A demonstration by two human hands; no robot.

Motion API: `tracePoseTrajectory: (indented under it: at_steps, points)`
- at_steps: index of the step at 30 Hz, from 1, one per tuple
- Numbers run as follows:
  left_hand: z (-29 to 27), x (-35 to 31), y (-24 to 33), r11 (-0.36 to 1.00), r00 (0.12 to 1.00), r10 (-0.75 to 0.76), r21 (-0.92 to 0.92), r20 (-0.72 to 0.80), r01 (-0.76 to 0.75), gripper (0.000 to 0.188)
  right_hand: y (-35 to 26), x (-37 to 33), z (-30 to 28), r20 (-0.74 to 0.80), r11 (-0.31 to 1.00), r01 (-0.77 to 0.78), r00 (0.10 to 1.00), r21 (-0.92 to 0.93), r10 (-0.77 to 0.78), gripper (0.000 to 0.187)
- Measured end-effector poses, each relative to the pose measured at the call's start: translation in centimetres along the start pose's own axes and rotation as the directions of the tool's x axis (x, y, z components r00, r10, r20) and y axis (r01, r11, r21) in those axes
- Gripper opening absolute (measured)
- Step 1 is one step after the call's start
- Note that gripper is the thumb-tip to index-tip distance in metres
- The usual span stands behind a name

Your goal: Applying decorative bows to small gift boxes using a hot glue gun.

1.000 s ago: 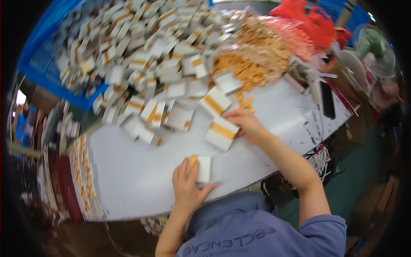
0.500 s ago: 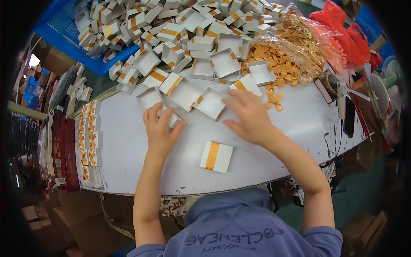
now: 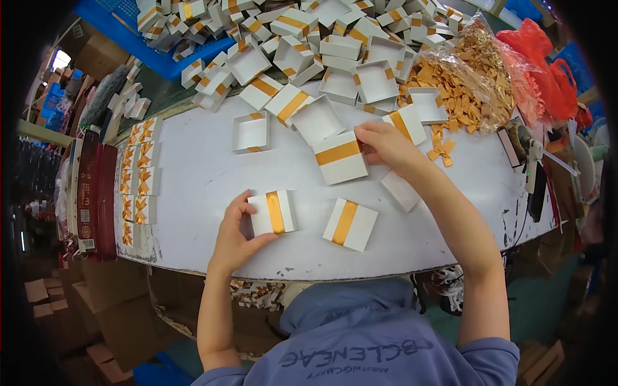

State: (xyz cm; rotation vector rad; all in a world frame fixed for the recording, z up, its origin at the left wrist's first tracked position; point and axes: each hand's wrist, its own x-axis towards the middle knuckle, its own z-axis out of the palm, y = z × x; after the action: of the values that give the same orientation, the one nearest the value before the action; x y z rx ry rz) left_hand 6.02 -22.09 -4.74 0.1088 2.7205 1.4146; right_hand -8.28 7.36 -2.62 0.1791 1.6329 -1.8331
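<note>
Left hand [image 3: 233, 237] grips a small white box with a gold ribbon band [image 3: 273, 213], thumb under its near edge, fingers curled on its left side; box lies flat on the white surface [image 3: 193, 186], just right of the hand. Right hand [image 3: 385, 145] is closed on the right edge of a bigger white box with a gold band [image 3: 340, 158], fingers pinching its far corner; that box sits tilted on the surface, just left of the hand. Between the two hands, nearer the person, a third banded white box [image 3: 350, 224] lies flat, untouched, just right of the left-hand box. A plain white lid [image 3: 400, 191] lies under the right wrist, partly hidden by the forearm. Beyond the left hand an open empty box tray [image 3: 251, 132] stands alone. Past the right hand a heap of white boxes and lids [image 3: 322, 38] spreads over the far surface and into a blue crate [image 3: 129, 26]. Right of the right hand a clear bag of gold bows [image 3: 470, 83] lies open, one loose gold bow [image 3: 441, 152] just beside the hand. Red plastic bags [image 3: 547, 71] lie beyond that. Far left of the left hand, a row of finished boxes with bows [image 3: 136, 180] lines the surface edge.
</note>
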Motion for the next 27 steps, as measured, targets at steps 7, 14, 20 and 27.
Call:
tracePoseTrajectory:
  at_steps: [7, 14, 20, 27]
  points:
    - [0.3, 0.8, 2.8, 0.725, 0.904, 0.377, 0.543, 0.202, -0.423, 0.066, 1.9, -4.3, 0.7, 0.256, 0.152, 0.496, 0.658, -0.855, -0.708, 0.039]
    - [0.9, 0.5, 4.3, 0.773, 0.963, -0.262, 0.582, -0.072, 0.253, 0.068, 6.7, -11.2, 1.5, 0.572, -0.167, 0.558, 0.71, -0.813, -0.41, 0.061]
    - [2.0, 0.5, 5.2, 0.551, 0.902, 0.418, 0.76, 0.106, -0.345, 0.079, 3.0, -7.0, 0.4, 0.396, -0.047, 0.494, 0.632, -0.868, -0.666, 0.055]
    - [5.7, -5.2, 6.5, 0.707, 0.998, 0.031, 0.705, 0.055, -0.061, 0.105, 4.3, -5.0, 0.1, 0.489, -0.258, 0.428, 0.621, -0.866, -0.612, 0.047]
